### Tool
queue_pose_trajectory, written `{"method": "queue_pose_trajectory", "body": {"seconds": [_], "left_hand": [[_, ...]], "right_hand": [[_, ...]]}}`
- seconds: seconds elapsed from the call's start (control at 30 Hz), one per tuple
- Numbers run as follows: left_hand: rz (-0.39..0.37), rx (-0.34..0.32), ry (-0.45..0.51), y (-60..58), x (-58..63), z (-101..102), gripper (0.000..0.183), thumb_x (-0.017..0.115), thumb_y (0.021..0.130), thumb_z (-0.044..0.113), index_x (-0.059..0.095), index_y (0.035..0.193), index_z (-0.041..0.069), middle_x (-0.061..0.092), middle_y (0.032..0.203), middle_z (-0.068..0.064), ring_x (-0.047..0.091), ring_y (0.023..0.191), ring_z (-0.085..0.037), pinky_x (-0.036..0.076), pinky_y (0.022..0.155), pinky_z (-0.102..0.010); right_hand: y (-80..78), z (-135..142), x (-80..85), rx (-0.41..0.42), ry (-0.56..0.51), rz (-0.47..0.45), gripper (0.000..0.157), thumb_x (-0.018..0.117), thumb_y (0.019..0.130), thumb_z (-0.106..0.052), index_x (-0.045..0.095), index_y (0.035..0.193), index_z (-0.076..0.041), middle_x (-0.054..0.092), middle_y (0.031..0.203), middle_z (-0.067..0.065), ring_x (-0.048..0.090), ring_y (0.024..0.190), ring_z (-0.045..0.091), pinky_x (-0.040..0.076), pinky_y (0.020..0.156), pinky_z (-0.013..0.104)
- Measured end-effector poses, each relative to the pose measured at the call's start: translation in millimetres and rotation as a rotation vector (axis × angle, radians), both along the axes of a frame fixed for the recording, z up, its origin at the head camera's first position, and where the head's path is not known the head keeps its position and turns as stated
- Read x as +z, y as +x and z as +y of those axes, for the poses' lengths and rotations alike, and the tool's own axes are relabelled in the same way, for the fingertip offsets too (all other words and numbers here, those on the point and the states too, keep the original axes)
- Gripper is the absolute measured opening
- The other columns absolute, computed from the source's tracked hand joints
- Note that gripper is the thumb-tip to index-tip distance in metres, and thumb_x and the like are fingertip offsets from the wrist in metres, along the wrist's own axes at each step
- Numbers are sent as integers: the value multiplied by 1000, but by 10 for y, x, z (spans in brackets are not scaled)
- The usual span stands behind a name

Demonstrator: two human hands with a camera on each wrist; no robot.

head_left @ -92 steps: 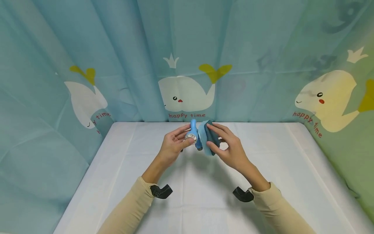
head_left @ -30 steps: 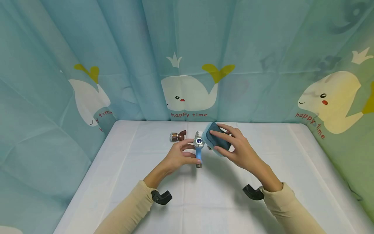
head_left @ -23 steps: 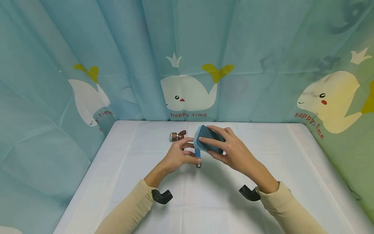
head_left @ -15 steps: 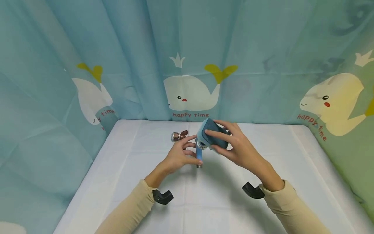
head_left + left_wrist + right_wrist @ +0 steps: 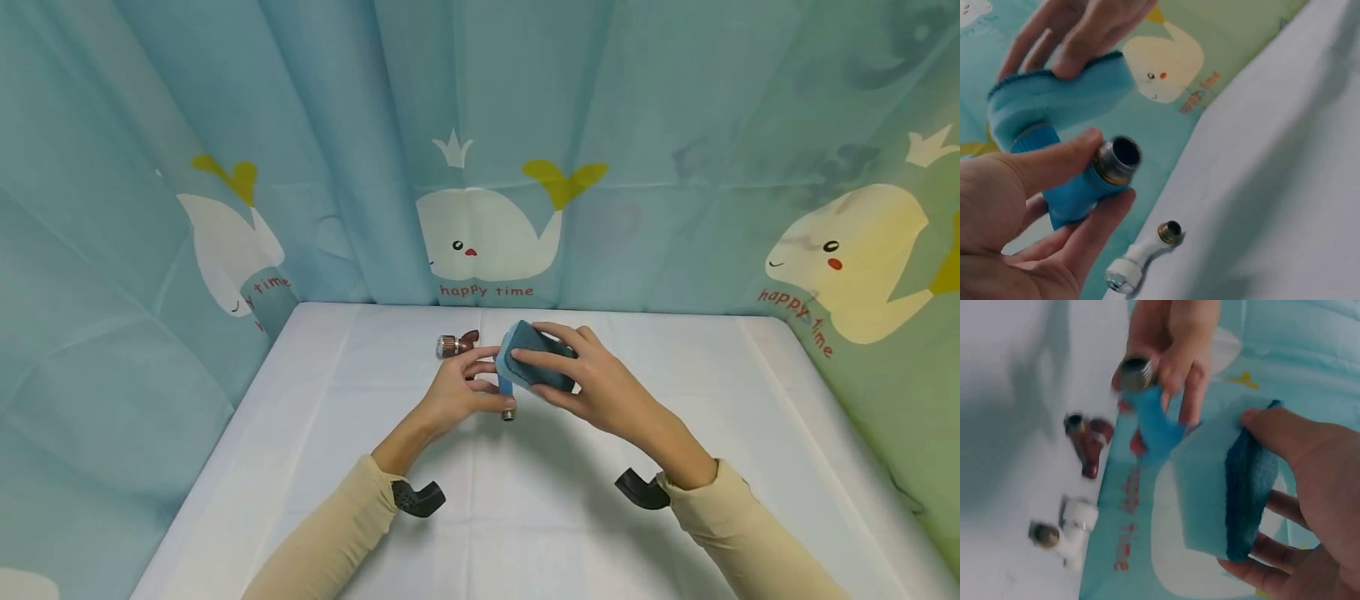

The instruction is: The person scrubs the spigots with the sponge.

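Observation:
My left hand (image 5: pixel 448 398) pinches a small blue valve (image 5: pixel 506 387) between thumb and fingers; its threaded metal end (image 5: pixel 1117 161) points toward the left wrist camera. With thumb and fingers my right hand (image 5: pixel 609 385) grips a two-layer sponge (image 5: pixel 538 360), pale blue foam on one side and a dark teal layer on the other. In the left wrist view the foam side touches the upper part of the valve. From the head view, the sponge hides the valve's round silvery knob.
Behind my left hand, a brown valve (image 5: pixel 456 343) with a ribbed knob lies near the white table's back edge. A white valve (image 5: pixel 1140 255) lies on the table too, visible in both wrist views. A blue whale-print curtain (image 5: pixel 337 167) hangs behind the table.
Over the last second the sponge moves back and forth across the valve's knob; since half a second ago it has shifted left and down, covering the knob. The left hand stays nearly still.

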State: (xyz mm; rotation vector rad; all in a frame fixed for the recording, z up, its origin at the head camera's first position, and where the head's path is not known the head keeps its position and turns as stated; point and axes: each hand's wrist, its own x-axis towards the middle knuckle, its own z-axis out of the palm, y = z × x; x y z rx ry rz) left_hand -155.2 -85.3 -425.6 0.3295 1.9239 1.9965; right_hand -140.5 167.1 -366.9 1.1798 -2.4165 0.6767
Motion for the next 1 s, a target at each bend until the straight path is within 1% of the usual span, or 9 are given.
{"method": "queue_pose_trajectory", "body": {"seconds": [0.13,0.23,0.37,0.47,0.67,0.77,0.83,0.97,1.0], "left_hand": [[-47,-15,50,17,-8,-15,75,81,82,-9,51,149,6,62,133,-22,74,92,-20,62,80,-41],[-74,-43,92,26,-26,-22,75,79,84,-10,48,151,4,59,134,-24,74,94,-22,62,81,-46],[-60,-86,87,31,-53,-14,81,80,82,-11,44,153,4,57,138,-25,72,98,-23,61,84,-40],[-49,-99,71,37,-63,-4,86,81,79,-13,42,154,5,56,139,-26,71,100,-23,60,85,-38],[-47,-74,71,37,-49,9,84,81,77,-14,47,150,8,64,127,-23,72,95,-26,61,82,-40],[-41,-53,41,36,-41,19,83,83,76,-14,50,148,10,65,121,-20,73,91,-25,62,79,-38],[-22,-39,5,42,-36,25,83,84,75,-13,51,148,9,65,120,-19,73,91,-24,61,78,-37],[40,-28,-38,47,-14,40,82,85,75,-11,51,147,7,65,122,-22,73,88,-25,61,76,-36],[51,-26,-49,48,-5,41,82,86,75,-11,51,147,6,65,122,-23,73,87,-24,61,76,-36]], "right_hand": [[-54,26,-19,-51,-9,1,52,86,86,-18,70,135,-25,52,148,16,55,105,33,52,69,36],[-74,35,-24,-52,-12,-21,51,85,87,-19,69,135,-23,52,148,17,55,105,33,51,69,36],[-68,35,-38,-42,0,-39,51,83,88,-19,68,137,-23,50,149,18,55,108,34,52,71,36],[-59,31,-36,-45,-4,-31,52,84,88,-18,68,137,-23,51,149,17,55,107,33,51,70,36],[-53,25,2,-24,15,-20,53,84,88,-20,68,138,-25,50,149,17,55,111,34,52,70,36],[-107,67,15,-71,42,0,52,84,88,-21,68,137,-24,52,147,18,55,111,36,53,71,40],[-133,88,15,-80,17,3,53,85,86,-19,69,136,-23,53,146,18,55,114,36,53,71,41],[-132,52,16,-19,0,-1,53,84,87,-20,68,137,-23,52,146,18,55,118,38,54,70,39],[-132,40,16,-17,4,-6,53,84,87,-20,68,137,-24,52,147,18,55,118,37,54,70,39]]}}
